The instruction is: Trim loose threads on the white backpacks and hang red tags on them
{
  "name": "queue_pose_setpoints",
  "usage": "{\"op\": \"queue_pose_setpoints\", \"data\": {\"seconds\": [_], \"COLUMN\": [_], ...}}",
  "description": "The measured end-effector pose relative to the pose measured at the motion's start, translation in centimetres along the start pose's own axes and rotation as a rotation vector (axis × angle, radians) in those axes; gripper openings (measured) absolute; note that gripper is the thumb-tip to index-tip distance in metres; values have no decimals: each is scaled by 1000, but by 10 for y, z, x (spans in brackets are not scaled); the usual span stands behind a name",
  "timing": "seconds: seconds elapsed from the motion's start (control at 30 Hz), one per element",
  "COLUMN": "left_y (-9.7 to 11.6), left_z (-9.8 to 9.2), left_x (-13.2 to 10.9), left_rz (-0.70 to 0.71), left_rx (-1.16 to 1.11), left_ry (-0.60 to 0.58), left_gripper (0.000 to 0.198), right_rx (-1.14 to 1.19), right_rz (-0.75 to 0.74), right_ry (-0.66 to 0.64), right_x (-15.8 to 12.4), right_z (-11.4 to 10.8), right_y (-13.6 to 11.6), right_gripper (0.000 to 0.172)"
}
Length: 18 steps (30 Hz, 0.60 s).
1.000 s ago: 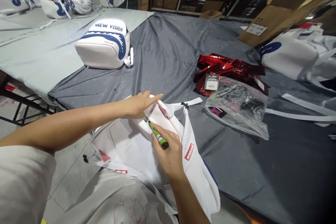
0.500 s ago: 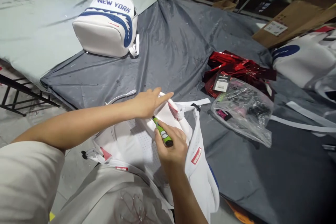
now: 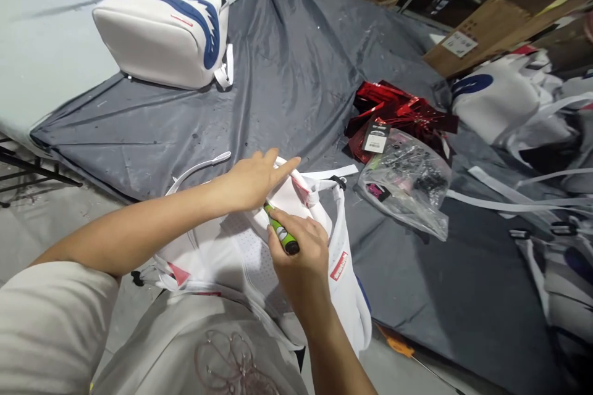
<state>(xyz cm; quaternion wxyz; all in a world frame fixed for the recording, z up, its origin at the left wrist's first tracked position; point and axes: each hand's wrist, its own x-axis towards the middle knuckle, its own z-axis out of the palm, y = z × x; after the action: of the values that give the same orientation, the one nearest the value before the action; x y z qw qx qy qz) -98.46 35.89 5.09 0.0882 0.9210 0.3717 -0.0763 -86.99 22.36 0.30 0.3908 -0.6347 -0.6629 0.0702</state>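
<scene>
A white backpack (image 3: 231,253) lies back-up at the table's near edge, partly over my lap. My left hand (image 3: 252,179) presses on its top by the handle, fingers stretched forward and pinching the white material. My right hand (image 3: 299,259) is closed round a green tool (image 3: 280,234), shaped like a lighter or a pen. The tool's tip touches the backpack just below my left fingers. A red label (image 3: 339,266) shows on a white strap beside my right hand.
A finished white backpack (image 3: 162,24) marked NEW YORK stands at the far left on the grey cloth (image 3: 287,86). A clear plastic bag (image 3: 403,188) of small parts and red shiny sheets (image 3: 398,111) lie to the right. Further white bags (image 3: 504,95), straps and cardboard boxes (image 3: 491,24) fill the right side.
The view has tilted down and moved closer to the table. My hands stay on the backpack's top, the green tool shifted slightly toward my left fingers.
</scene>
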Motion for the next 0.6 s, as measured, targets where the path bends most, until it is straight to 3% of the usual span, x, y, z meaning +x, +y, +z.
{"op": "queue_pose_setpoints", "data": {"seconds": [0.33,0.5,0.6], "left_y": [1,0,0], "left_z": [-2,-1,0], "left_x": [-4,-2,0], "left_rz": [23,18,17], "left_rx": [-5,4,11], "left_ry": [7,-9,-11], "left_gripper": [81,81,81], "right_rx": [-56,48,12], "right_rz": [-2,15,8], "right_ry": [-40,-66,-24], "right_x": [-1,-1,-2], "right_z": [-2,-1,0], "right_y": [-2,2,4], "right_gripper": [31,27,27]}}
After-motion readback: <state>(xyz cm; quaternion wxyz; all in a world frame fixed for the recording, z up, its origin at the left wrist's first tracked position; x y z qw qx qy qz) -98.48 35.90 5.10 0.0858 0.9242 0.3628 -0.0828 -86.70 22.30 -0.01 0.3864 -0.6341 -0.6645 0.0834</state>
